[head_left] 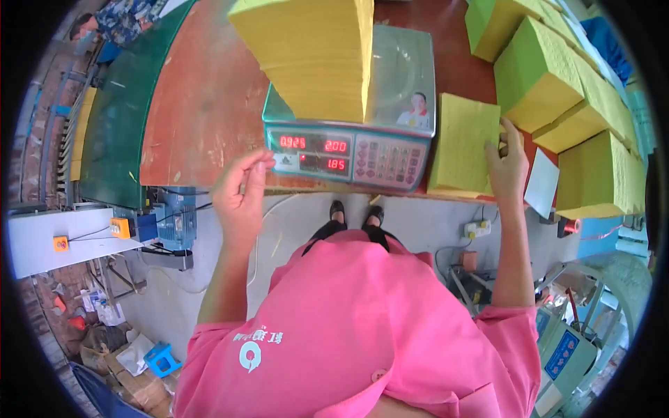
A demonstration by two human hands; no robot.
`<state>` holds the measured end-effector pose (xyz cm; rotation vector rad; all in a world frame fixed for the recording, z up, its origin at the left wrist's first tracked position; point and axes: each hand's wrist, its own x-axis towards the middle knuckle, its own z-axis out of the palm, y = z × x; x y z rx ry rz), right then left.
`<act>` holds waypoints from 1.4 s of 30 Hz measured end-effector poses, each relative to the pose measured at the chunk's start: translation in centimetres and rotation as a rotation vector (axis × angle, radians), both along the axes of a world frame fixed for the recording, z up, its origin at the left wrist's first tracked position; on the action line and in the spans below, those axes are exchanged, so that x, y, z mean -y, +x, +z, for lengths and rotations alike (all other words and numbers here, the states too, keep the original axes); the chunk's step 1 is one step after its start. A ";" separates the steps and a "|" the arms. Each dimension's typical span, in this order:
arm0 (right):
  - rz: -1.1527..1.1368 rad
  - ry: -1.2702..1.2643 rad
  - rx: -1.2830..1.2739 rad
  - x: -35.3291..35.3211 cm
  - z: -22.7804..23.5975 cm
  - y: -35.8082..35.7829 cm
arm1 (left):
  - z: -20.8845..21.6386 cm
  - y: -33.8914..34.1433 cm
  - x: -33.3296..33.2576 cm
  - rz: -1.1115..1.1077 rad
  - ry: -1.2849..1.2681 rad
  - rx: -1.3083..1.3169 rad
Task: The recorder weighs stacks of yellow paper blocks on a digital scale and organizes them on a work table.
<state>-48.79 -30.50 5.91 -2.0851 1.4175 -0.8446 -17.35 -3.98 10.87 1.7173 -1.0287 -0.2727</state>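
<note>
A tall stack of yellow paper (pixel 317 63) stands on a digital scale (pixel 401 76), whose red display is lit. My left hand (pixel 238 191) hovers by the scale's front left corner, thumb and fingertips drawn together; whether anything is between them is hidden. To the right of the scale, another yellow paper stack (pixel 460 146) lies at the table's front edge. My right hand (pixel 509 160) grips this stack's right side, the thumb against it and the fingers bent around the far part of that side.
More yellow paper stacks (pixel 536 76) line the table's right side. A white sheet (pixel 542 184) rests between them and my right hand. The reddish table (pixel 202 97) has a green surface (pixel 122 132) on its left. A blue motor (pixel 174 219) sits below, left.
</note>
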 end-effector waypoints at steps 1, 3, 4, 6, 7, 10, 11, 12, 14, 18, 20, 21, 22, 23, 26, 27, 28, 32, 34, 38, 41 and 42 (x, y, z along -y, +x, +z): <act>0.017 -0.123 -0.058 0.3 -0.1 0.1 | 1.2 0.5 0.6 -0.008 -0.059 0.112; -0.012 -0.119 -0.090 -0.1 0.7 0.7 | 4.0 1.6 2.2 -0.008 -0.172 0.383; -0.047 -0.083 -0.145 -0.6 1.1 0.7 | 5.9 2.0 3.1 0.004 -0.201 0.407; -0.033 -0.181 -0.087 -1.3 1.7 0.3 | 10.0 2.5 5.1 -0.134 -0.300 0.729; -0.030 -0.245 -0.056 -1.5 1.9 0.0 | 11.6 2.6 6.6 -0.172 -0.301 0.727; 0.000 -0.158 0.063 -2.8 3.9 0.7 | 13.8 3.7 10.4 -0.241 -0.257 0.726; 0.009 -0.160 0.105 -3.3 4.5 1.1 | 14.3 4.3 11.3 -0.291 -0.218 0.712; 0.011 -0.166 0.110 -3.7 4.7 1.3 | 14.3 5.1 12.0 -0.287 -0.222 0.718; 0.051 -0.155 0.189 -4.2 4.7 1.5 | 13.8 6.2 13.6 -0.367 -0.167 0.540; 0.057 -0.119 0.225 -5.1 3.9 1.9 | 13.9 7.0 14.5 -0.434 -0.101 0.466; 0.066 -0.068 0.245 -5.4 3.4 2.1 | 13.9 7.0 14.6 -0.434 -0.116 0.456; 0.063 -0.068 0.245 -5.6 3.3 2.2 | 14.0 7.0 14.6 -0.436 -0.116 0.456; 0.072 -0.062 0.241 -5.7 3.3 2.3 | 14.1 7.0 14.7 -0.448 -0.122 0.458; 0.081 -0.056 0.237 -5.8 3.3 2.5 | 14.1 7.0 14.7 -0.459 -0.129 0.460; 0.107 -0.057 0.240 -6.2 3.4 3.2 | 14.1 7.0 14.6 -0.450 -0.152 0.523; 0.109 -0.060 0.241 -6.2 3.5 3.5 | 14.0 7.0 14.6 -0.447 -0.155 0.525; 0.119 -0.063 0.252 -6.4 3.6 3.7 | 13.9 7.0 14.6 -0.432 -0.182 0.567; 0.147 -0.047 0.298 -6.9 4.0 4.5 | 14.2 6.4 14.2 -0.344 -0.224 0.738; 0.157 -0.031 0.306 -7.0 4.4 4.6 | 14.2 6.2 14.1 -0.300 -0.303 0.813; 0.203 0.314 0.604 -7.5 5.6 3.9 | 14.4 3.6 13.7 -0.294 -0.558 1.047; 0.525 0.748 1.114 -7.9 7.5 4.1 | 13.4 -1.6 10.4 -0.429 -0.519 1.114; 0.476 0.752 1.105 -8.1 7.8 4.1 | 11.9 -3.1 9.7 -0.518 -0.507 1.103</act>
